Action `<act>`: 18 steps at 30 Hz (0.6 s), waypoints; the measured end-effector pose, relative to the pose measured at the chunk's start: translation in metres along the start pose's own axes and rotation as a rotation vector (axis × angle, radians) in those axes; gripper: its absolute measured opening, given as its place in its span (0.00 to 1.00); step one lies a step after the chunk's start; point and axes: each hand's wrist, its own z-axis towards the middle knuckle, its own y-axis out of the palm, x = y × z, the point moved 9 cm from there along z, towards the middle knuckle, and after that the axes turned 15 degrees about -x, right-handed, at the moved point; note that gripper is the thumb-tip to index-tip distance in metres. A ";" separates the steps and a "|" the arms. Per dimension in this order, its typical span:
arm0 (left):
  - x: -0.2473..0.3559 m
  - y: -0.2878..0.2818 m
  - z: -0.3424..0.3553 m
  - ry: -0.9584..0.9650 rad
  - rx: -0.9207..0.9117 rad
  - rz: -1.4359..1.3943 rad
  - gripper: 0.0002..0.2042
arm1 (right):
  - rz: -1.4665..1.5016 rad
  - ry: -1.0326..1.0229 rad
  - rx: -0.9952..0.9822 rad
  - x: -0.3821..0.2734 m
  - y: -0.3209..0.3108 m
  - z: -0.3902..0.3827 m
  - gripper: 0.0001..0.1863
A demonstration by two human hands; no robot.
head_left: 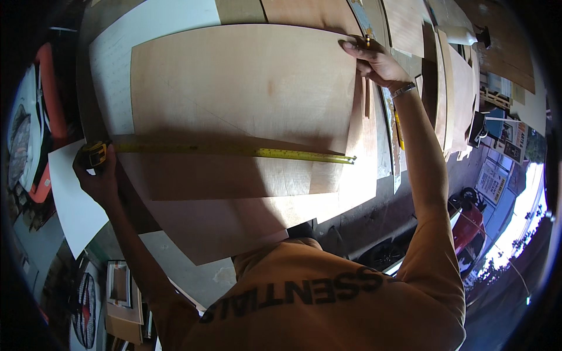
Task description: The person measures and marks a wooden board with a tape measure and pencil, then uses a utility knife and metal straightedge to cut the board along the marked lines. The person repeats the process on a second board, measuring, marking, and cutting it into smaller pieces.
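A thin sheet of pale plywood [246,88] lies before me on top of other sheets. My left hand [98,178], off the sheet's left side, is closed round a black and yellow tape measure [95,155]. Its yellow blade [234,151] runs out across the plywood, and the metal hook [353,159] reaches the right edge. At the far right corner my right hand [380,64] grips the sheet, thumb on top and the other fingers partly hidden. A small yellow and black stick, perhaps a pencil [367,41], pokes up between its fingers. A shadow falls across the near part.
More plywood [222,225] lies underneath, and a white sheet [114,76] shows behind at the left. Another white sheet [76,199] sticks out beyond my left hand. Boards [445,88] and a pale bottle [458,35] are at the far right. A red vehicle [468,225] stands farther right.
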 end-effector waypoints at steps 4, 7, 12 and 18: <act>-0.008 -0.006 -0.004 0.008 0.032 -0.013 0.29 | -0.149 0.068 0.048 0.009 -0.007 -0.004 0.13; -0.018 0.001 -0.002 0.059 0.020 -0.190 0.26 | -0.261 0.133 0.110 0.018 -0.019 -0.007 0.18; -0.022 0.005 -0.016 -0.074 0.033 -0.249 0.36 | -0.231 0.144 0.197 0.026 -0.038 -0.008 0.26; -0.001 0.001 -0.014 -0.085 0.045 0.005 0.35 | -0.189 0.109 0.155 0.037 -0.056 -0.006 0.21</act>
